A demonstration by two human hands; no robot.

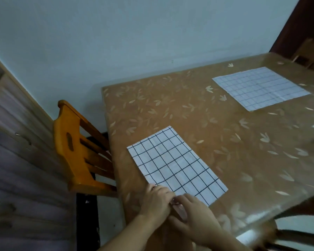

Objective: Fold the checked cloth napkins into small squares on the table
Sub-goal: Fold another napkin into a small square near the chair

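Near napkin (176,164) flat on surface (198,113) | left hand (157,200), right hand (196,212) pinching near edge | advice: lift evenly, match corners, crease firmly | far napkin (260,88) unfolded

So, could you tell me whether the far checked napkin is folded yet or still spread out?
Spread out. The far napkin lies flat as one wide sheet on the table, no hand near it.
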